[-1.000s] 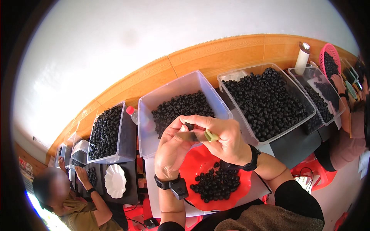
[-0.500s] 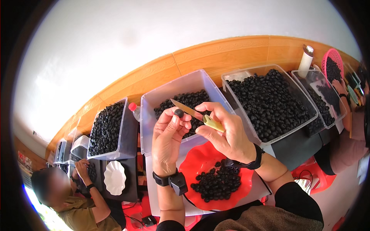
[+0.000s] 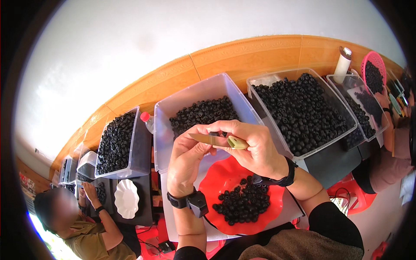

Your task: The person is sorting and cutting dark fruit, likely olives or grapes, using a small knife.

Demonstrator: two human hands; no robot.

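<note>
My right hand [image 3: 262, 147] grips a small knife [image 3: 238, 143] by its pale green handle, the blade pointing left across my left hand [image 3: 182, 167]. Between the fingers of my left hand a small round black piece [image 3: 214, 134] shows only in part behind the blade. Both hands are close together, held above a red scalloped dish [image 3: 211, 184]. In that dish lies a heap of black pieces [image 3: 242, 201], many with a hole in them. Just beyond my hands stands a clear plastic bin [image 3: 163, 149] with more such pieces.
More bins of black pieces stand at right [image 3: 353, 123] and left [image 3: 138, 151]. A red-capped bottle [image 3: 146, 119] is wedged between bins. A white scalloped dish [image 3: 127, 199] lies left. A co-worker [image 3: 95, 234] sits at far left; another person's arm [image 3: 386, 125] reaches in at far right.
My hands have come together. The knife blade has swung level and now lies across the black piece, which was in plain sight at my left fingertips before.
</note>
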